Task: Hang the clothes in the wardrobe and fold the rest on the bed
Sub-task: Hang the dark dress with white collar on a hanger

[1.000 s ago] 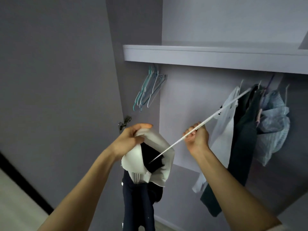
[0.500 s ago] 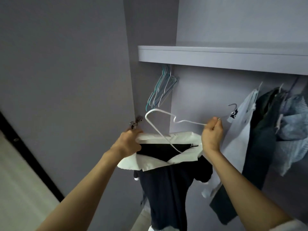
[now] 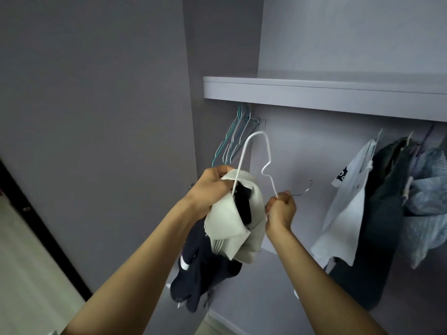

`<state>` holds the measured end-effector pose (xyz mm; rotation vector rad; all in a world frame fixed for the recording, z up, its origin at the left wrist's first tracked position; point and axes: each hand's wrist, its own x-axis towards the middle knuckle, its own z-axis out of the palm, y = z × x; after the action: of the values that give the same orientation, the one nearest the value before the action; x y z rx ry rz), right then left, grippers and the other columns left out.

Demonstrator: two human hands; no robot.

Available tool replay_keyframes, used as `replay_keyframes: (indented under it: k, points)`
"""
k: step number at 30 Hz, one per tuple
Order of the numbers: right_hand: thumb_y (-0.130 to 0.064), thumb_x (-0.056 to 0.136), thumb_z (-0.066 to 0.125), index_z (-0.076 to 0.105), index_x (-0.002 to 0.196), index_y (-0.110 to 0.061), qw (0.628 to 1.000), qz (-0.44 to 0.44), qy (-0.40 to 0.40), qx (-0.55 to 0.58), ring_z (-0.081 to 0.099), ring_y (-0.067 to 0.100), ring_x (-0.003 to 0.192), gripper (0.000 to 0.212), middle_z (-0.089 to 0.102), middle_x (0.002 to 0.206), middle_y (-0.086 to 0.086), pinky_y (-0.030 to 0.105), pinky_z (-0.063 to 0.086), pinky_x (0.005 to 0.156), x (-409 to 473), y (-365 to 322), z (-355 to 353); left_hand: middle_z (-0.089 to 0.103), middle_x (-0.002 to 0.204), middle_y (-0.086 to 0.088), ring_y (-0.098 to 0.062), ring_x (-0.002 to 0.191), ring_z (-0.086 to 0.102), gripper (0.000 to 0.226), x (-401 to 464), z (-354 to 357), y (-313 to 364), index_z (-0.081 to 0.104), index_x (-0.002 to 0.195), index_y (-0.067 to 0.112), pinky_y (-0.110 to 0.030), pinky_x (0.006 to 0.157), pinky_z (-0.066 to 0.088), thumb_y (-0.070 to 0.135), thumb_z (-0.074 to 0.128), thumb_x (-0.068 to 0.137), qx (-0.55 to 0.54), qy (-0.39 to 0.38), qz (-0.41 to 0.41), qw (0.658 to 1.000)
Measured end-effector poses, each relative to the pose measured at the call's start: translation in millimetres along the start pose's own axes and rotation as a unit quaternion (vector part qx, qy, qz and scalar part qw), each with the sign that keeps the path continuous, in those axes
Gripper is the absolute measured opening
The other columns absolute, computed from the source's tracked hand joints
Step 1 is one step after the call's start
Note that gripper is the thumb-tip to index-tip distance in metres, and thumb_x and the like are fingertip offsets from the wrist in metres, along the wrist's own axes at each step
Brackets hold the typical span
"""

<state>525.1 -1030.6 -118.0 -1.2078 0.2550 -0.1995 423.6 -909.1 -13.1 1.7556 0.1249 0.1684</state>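
Mid-step: threading a white wire hanger [image 3: 254, 151] into the neck of a dark polo shirt [image 3: 208, 262] with a cream collar [image 3: 232, 221], in front of the open wardrobe

Left hand [image 3: 210, 187] clamped on the bunched collar at about 9 o'clock from the hanger, fingers curled round the fabric, holding the neck opening up; shirt body dangling below toward 6 o'clock, not yet on any rail

Right hand [image 3: 280, 209] pinching the hanger at its neck, just below the metal hook [image 3: 303, 189], which points off toward 3 o'clock

Key relation: hanger's long axis tilted, running from the right hand up to a shoulder bend at 12 o'clock, then down a straight arm that dips into the collar opening beside the left hand; one shoulder apparently entering, the other outside the shirt, so right hand likely the driver, left merely the holder

Spare hangers [image 3: 235, 139] bunched at 11 o'clock under the shelf [image 3: 314, 95]; hung garments [image 3: 377, 209] at 3 o'clock, well apart from both hands
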Motion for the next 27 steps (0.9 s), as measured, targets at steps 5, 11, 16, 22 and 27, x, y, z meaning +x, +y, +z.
replay_keyframes:
  k: [5, 11, 16, 22, 27]
  points:
    - [-0.015, 0.101, 0.028, 0.038, 0.067, -0.013, 0.989, -0.086, -0.018, -0.121, 0.044, 0.021, 0.067, 0.036, 0.046, 0.068, 0.006, 0.033, 0.038, 0.068, -7.0, 18.3, -3.2, 0.060, 0.071, -0.008, -0.020, 0.060, 0.056, 0.010, -10.0, -23.4, 3.4, 0.065, 0.083, 0.009, -0.029, 0.059, 0.047, 0.002, 0.059, 0.089, -0.016, 0.020, 0.006, 1.000]
    - [-0.007, 0.100, 0.031, 0.045, 0.083, -0.002, 0.936, -0.274, 0.004, -0.222, 0.047, 0.023, 0.075, 0.023, 0.055, 0.082, 0.019, 0.026, 0.029, 0.066, 1.0, -4.7, -15.7, 0.063, 0.081, 0.005, -0.016, 0.076, 0.055, 0.017, -21.4, -58.4, -31.9, 0.064, 0.087, 0.019, -0.022, 0.066, 0.039, 0.004, 0.061, 0.080, 0.293, 0.126, 0.038, 0.947]
    - [-0.013, 0.098, 0.031, 0.050, 0.085, 0.007, 0.891, -0.377, 0.013, -0.251, 0.051, 0.033, 0.071, 0.031, 0.057, 0.080, 0.026, 0.038, 0.034, 0.065, 1.9, -24.4, -9.5, 0.066, 0.096, -0.010, -0.031, 0.088, 0.058, 0.022, -19.2, -66.4, -69.0, 0.063, 0.099, 0.013, -0.030, 0.068, 0.041, 0.004, 0.051, 0.083, 0.450, 0.121, -0.029, 0.884]
    - [-0.004, 0.099, 0.032, 0.052, 0.089, 0.012, 0.941, -0.262, 0.086, -0.196, 0.046, 0.021, 0.077, 0.027, 0.053, 0.083, 0.015, 0.019, 0.028, 0.067, 17.8, -19.4, -22.8, 0.058, 0.085, -0.007, -0.022, 0.077, 0.055, 0.010, -13.9, -47.7, -52.2, 0.057, 0.088, 0.013, -0.028, 0.063, 0.044, 0.004, 0.052, 0.089, 0.170, 0.106, -0.062, 0.978]
    - [0.004, 0.092, 0.034, 0.045, 0.072, -0.012, 0.995, -0.008, 0.071, -0.073, 0.056, 0.021, 0.056, 0.028, 0.052, 0.075, 0.011, 0.032, 0.040, 0.061, 16.9, 3.2, -21.3, 0.057, 0.083, -0.008, -0.019, 0.070, 0.058, 0.017, -13.5, -16.3, -12.1, 0.054, 0.093, 0.009, -0.030, 0.061, 0.051, -0.005, 0.044, 0.092, -0.028, 0.019, -0.008, 0.999]
